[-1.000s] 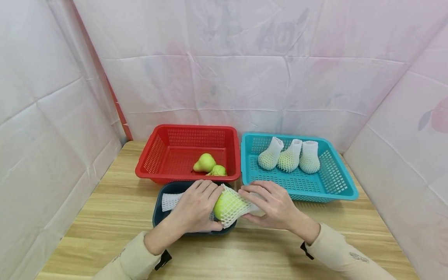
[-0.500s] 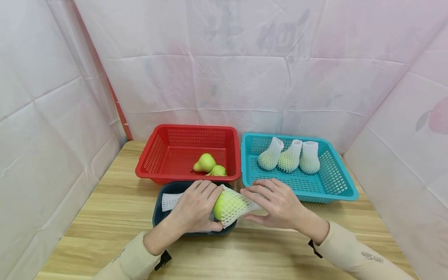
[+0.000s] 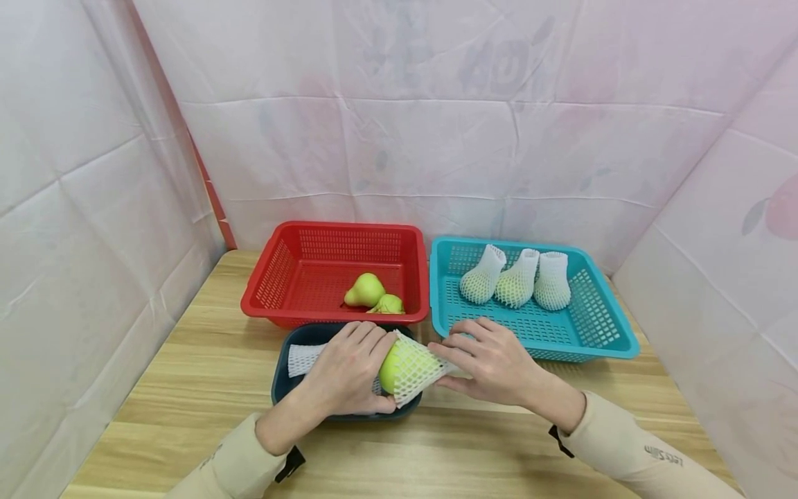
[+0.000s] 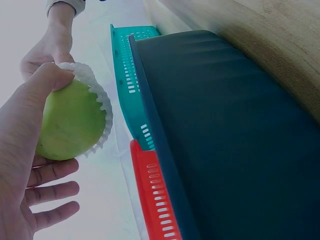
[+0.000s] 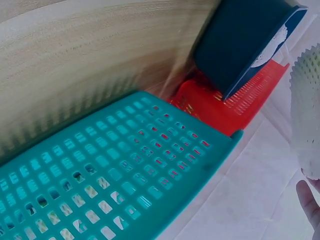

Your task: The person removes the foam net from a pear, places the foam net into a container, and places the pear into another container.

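Observation:
Over the dark blue bin, a green pear (image 3: pixel 388 369) lies partly inside a white foam net (image 3: pixel 416 367). My left hand (image 3: pixel 346 367) grips the pear's bare round end; in the left wrist view its thumb presses on the pear (image 4: pixel 70 122) near the net's edge and the lower fingers spread out. My right hand (image 3: pixel 492 364) pinches the narrow end of the net between thumb and fingers. In the right wrist view the net (image 5: pixel 306 110) is at the right edge, with fingertips at its lower end.
Behind the dark blue bin (image 3: pixel 280 367), which holds more white nets (image 3: pixel 304 360), stands a red basket (image 3: pixel 255 294) with two pears (image 3: pixel 365 290). A teal basket (image 3: pixel 607 326) at the right holds three netted pears (image 3: pixel 515 281). A curtain surrounds the wooden table (image 3: pixel 187 388).
My right hand has shifted slightly to the right along the net's narrow end and its fingers have closed in on it. My left hand and the pear have hardly moved.

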A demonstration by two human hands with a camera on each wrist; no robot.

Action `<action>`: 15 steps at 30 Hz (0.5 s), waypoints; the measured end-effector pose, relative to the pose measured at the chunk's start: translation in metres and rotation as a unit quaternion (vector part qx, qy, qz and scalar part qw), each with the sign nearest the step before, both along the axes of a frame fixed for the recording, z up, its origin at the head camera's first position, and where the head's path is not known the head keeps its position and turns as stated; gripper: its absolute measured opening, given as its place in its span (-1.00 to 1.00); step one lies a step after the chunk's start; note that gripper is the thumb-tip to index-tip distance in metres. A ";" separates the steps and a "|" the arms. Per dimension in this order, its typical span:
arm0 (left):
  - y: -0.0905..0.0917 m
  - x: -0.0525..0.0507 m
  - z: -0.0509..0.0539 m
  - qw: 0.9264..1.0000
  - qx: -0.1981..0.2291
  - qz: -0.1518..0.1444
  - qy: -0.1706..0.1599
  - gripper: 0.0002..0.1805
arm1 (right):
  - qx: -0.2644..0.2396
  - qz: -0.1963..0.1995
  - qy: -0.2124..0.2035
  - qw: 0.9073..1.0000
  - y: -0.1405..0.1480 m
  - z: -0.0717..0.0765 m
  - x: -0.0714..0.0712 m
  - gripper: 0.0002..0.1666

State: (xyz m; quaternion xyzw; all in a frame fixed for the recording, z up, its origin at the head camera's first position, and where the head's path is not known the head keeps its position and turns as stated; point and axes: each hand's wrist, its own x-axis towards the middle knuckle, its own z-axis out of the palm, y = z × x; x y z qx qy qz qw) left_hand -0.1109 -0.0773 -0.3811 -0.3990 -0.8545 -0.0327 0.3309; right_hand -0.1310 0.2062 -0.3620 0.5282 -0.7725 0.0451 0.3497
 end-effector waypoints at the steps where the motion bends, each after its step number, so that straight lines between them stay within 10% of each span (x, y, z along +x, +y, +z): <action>1: 0.000 0.000 0.000 1.000 0.000 0.000 0.001 -0.04 | 0.001 0.001 -0.001 1.000 0.000 0.000 0.000 -0.45; 15: -0.006 -0.003 0.003 1.000 -0.007 -0.006 -0.006 -0.10 | -0.002 -0.003 -0.010 1.000 0.005 0.003 0.001 -0.45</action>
